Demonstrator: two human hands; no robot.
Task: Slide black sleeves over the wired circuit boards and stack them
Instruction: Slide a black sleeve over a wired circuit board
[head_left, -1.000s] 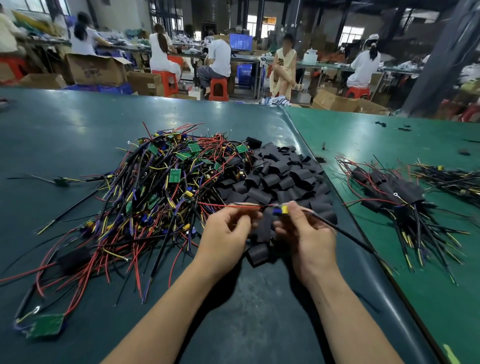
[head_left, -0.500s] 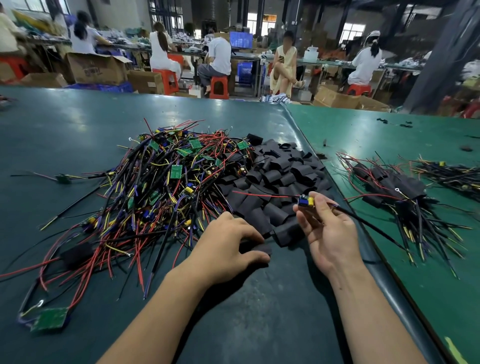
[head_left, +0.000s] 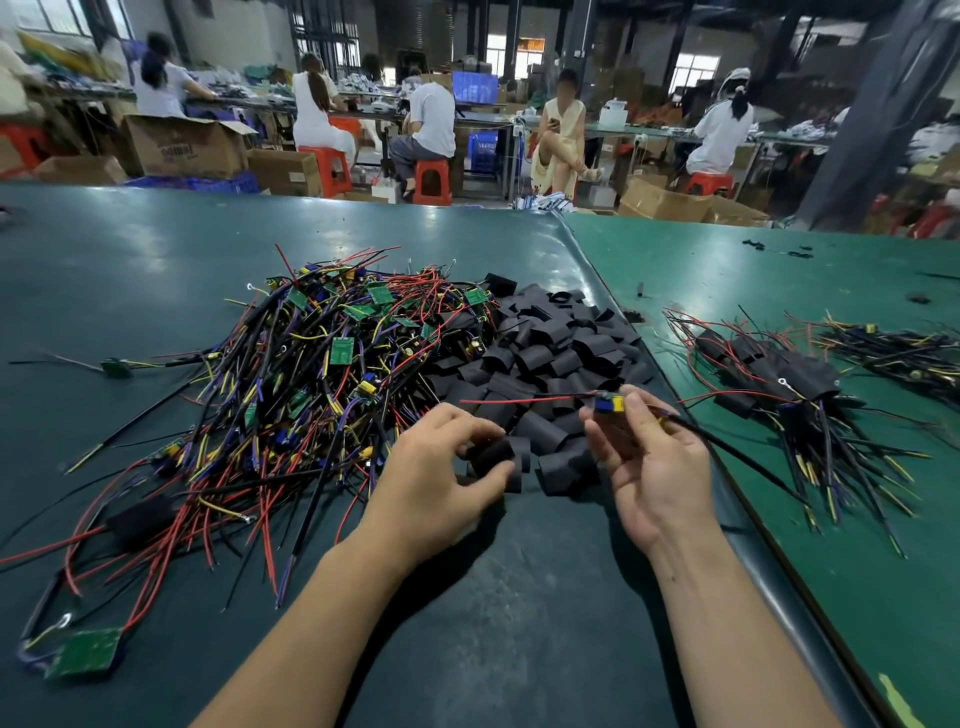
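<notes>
Since half a second ago, my left hand (head_left: 431, 480) has closed thumb and fingers on a black sleeve (head_left: 493, 457) at the sleeve pile's (head_left: 550, 353) six o'clock edge. At its three o'clock, my right hand (head_left: 649, 457) pinches a wired circuit board (head_left: 609, 404) above the tabletop (head_left: 519, 597). Farther toward three o'clock lies the stack of sleeved boards (head_left: 779, 374).
</notes>
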